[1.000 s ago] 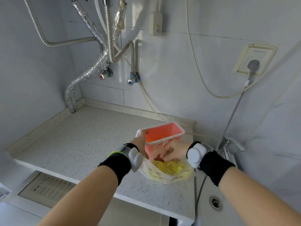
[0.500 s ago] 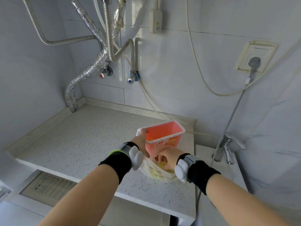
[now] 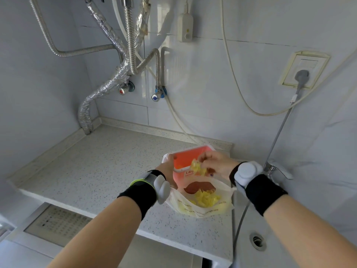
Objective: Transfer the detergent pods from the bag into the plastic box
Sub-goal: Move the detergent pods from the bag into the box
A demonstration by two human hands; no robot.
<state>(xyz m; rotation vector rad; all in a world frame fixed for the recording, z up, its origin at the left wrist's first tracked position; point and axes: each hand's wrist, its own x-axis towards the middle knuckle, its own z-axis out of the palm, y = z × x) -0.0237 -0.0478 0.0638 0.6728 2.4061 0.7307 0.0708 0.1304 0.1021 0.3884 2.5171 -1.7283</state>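
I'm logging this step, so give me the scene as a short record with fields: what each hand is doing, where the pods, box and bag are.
left hand: grips the near-left rim of the box
right hand: holds a bunch of yellow pods over the box's front edge
box: orange, open, on the counter, behind the bag
bag: open, in front of the box, yellow pods inside
sink: right of the counter
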